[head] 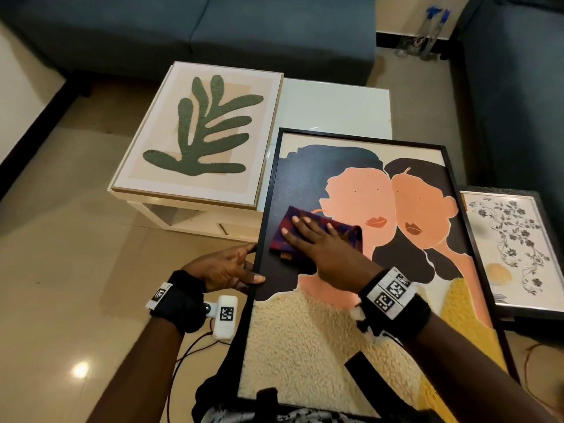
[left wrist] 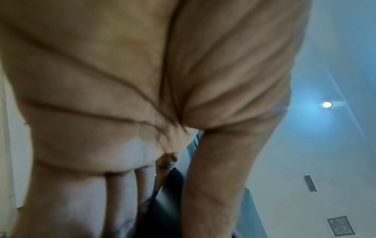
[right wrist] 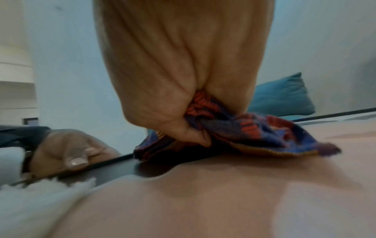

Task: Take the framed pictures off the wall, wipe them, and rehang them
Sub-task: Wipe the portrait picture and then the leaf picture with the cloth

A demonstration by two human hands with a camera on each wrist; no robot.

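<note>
A black-framed picture of two faces (head: 305, 346) lies tilted, its near end at my lap and its far end on the white table (head: 335, 105). My right hand (head: 320, 248) presses a purple and red patterned cloth (head: 282, 239) flat onto the picture's dark left part, fingers spread. The right wrist view shows the cloth (right wrist: 254, 133) bunched under my palm (right wrist: 183, 72). My left hand (head: 232, 267) grips the frame's left edge, thumb on top and fingers underneath. That thumb (right wrist: 75, 161) also shows in the right wrist view. The left wrist view holds mostly my palm (left wrist: 122, 80).
A light-framed green leaf picture (head: 201, 129) lies flat on the table's left half. A floral picture in a dark frame (head: 512, 248) sits low at the right. Blue sofas (head: 213, 32) stand behind and at the right (head: 518, 102). Bottles (head: 427, 35) stand on the floor in the corner.
</note>
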